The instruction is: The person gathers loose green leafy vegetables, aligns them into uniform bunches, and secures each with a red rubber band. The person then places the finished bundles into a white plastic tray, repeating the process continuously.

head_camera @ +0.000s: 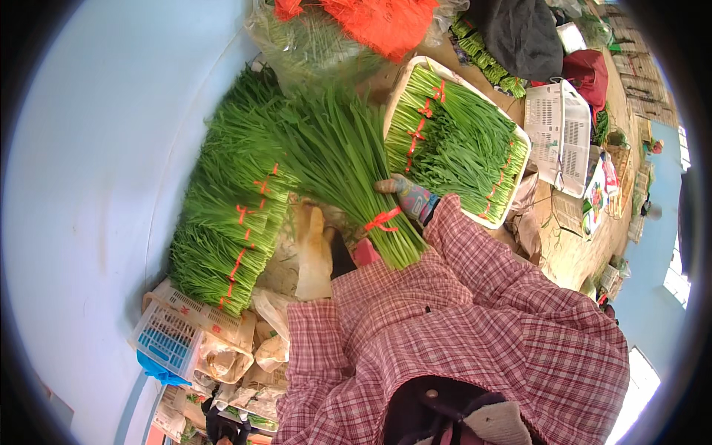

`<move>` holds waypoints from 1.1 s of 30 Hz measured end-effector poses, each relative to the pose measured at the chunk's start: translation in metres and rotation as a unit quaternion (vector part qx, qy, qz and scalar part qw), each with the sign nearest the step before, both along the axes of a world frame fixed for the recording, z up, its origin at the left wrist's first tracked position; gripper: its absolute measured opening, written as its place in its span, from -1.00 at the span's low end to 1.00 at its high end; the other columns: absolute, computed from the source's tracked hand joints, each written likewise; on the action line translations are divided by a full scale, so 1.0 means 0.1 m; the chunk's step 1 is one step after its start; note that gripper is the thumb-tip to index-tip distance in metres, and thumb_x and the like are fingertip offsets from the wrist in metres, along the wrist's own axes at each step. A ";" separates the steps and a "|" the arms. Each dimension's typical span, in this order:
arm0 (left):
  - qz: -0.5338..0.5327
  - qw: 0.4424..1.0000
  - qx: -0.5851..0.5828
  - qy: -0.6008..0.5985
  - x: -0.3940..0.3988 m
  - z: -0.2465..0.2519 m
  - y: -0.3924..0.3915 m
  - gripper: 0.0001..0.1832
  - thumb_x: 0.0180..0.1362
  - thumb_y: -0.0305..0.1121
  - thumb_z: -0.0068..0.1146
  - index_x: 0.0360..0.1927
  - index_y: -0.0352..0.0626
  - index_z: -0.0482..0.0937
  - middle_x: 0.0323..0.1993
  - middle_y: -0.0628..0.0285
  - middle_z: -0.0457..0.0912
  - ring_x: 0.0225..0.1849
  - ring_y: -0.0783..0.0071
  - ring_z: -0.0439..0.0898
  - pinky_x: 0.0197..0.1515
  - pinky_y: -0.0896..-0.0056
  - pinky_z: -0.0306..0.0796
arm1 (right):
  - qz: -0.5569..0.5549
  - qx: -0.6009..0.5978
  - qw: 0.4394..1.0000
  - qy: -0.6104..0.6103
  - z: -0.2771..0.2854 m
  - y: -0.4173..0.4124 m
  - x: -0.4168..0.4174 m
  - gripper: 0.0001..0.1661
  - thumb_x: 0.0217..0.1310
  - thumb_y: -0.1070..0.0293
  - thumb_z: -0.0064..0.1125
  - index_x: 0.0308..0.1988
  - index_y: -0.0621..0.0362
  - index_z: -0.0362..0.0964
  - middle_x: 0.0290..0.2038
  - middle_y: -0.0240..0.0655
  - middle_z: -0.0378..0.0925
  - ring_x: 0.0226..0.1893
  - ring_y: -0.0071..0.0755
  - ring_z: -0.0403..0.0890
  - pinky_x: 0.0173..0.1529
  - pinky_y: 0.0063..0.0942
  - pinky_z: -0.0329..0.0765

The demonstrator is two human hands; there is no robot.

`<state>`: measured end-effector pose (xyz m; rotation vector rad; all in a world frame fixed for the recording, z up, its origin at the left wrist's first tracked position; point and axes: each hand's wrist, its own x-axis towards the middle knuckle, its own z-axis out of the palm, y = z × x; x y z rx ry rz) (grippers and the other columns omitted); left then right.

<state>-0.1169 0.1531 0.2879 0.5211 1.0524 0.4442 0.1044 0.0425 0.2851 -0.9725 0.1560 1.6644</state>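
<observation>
A large bunch of long, flat green leaves (339, 147), like garlic chives, lies across the middle of the view. Red tape (384, 219) is tied round it near the pale cut stem ends, which point toward my plaid front. My right hand (410, 196), in a patterned glove, grips the bunch at its right side, just above the tape. Below and left of the bunch is my left hand (312, 245), in a stained beige rubber glove, with nothing visible in it. Beside it on the left stands a long pile of similar tied bunches (233, 222) against the wall.
A white crate (522, 189) packed with tied bunches stands to the right. Beyond it is a white slatted crate (556, 133). Stacked crates (167, 334) sit at lower left by the blue wall (111, 139). Red plastic (384, 22) lies at the top. Another person (225, 425) is at bottom left.
</observation>
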 end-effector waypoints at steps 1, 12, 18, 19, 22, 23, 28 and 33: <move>-0.008 0.998 -0.060 -0.026 -0.01 -0.03 -0.06 -0.05 0.13 0.11 0.32 0.46 -0.10 0.14 0.39 0.02 0.26 0.39 0.06 0.28 0.35 0.02 0.30 | -0.024 0.024 0.999 0.001 -0.09 -0.04 -0.06 -0.40 0.21 0.39 0.19 0.22 0.38 0.34 0.04 -0.12 0.60 0.07 -0.13 0.60 0.28 -0.24 0.47; -0.199 0.873 0.371 0.246 -0.57 -0.40 -0.36 0.02 0.05 -0.16 0.41 0.52 0.00 0.04 0.51 -0.09 0.02 0.53 -0.12 -0.02 0.46 -0.25 -0.03 | -0.079 -0.072 0.989 0.100 -0.10 0.13 -0.07 -0.41 0.23 0.07 0.13 0.16 0.17 0.43 -0.02 -0.06 0.63 -0.16 -0.07 0.68 -0.05 -0.05 0.65; -0.405 0.527 0.732 0.150 0.32 0.42 0.14 0.02 -0.16 -0.18 0.47 0.42 -0.15 0.22 0.46 -0.14 0.12 0.52 -0.12 0.04 0.45 -0.24 -0.08 | -0.126 -0.065 0.967 0.213 0.20 0.38 -0.08 -0.57 0.30 0.16 0.10 0.05 0.19 0.50 -0.11 -0.14 0.67 -0.22 -0.13 0.69 -0.05 -0.10 0.64; -0.396 0.537 0.737 0.111 0.45 0.49 0.19 0.00 -0.16 -0.18 0.46 0.41 -0.14 0.24 0.44 -0.11 0.17 0.51 -0.10 0.08 0.46 -0.23 -0.08 | -0.126 -0.074 0.963 0.226 0.12 0.36 -0.07 -0.60 0.31 0.18 0.10 0.02 0.19 0.51 -0.13 -0.16 0.68 -0.24 -0.15 0.69 -0.05 -0.11 0.64; -0.398 0.573 0.716 0.021 0.73 0.80 0.39 -0.05 -0.19 -0.21 0.49 0.36 -0.13 0.32 0.30 0.04 0.43 0.43 -0.03 0.27 0.48 -0.17 -0.10 | -0.150 0.055 0.975 0.155 0.33 0.24 -0.16 -0.52 0.30 -0.09 0.18 -0.11 0.13 0.57 -0.21 -0.22 0.71 -0.33 -0.25 0.69 -0.10 -0.23 0.65; -0.365 0.612 0.701 0.017 0.78 0.84 0.41 -0.05 -0.21 -0.22 0.51 0.35 -0.14 0.33 0.28 0.04 0.45 0.42 -0.02 0.28 0.48 -0.15 -0.11 | -0.116 0.032 0.989 0.091 0.25 0.25 -0.08 -0.48 0.30 -0.12 0.17 -0.09 0.13 0.58 -0.19 -0.24 0.70 -0.32 -0.28 0.69 -0.12 -0.28 0.65; -0.222 0.884 0.407 -0.069 0.88 1.04 0.55 -0.26 -0.08 -0.46 0.47 0.23 -0.26 0.41 0.12 0.13 0.57 0.20 0.23 0.52 0.29 0.11 0.32 | 0.139 -0.075 0.858 -0.488 0.44 0.20 0.38 -0.35 0.30 0.13 0.20 0.27 0.21 0.34 0.13 -0.17 0.55 0.14 -0.30 0.55 0.23 -0.37 0.46; -0.231 0.931 0.278 -0.043 0.75 0.95 0.63 -0.42 0.00 -0.60 0.40 0.13 -0.31 0.47 -0.03 0.17 0.65 -0.04 0.41 0.64 0.04 0.41 0.53 | 0.019 0.178 0.820 -0.543 1.07 0.57 0.37 0.01 0.05 0.32 0.39 0.43 0.15 0.07 0.24 -0.08 0.44 0.24 -0.10 0.46 0.33 -0.30 0.36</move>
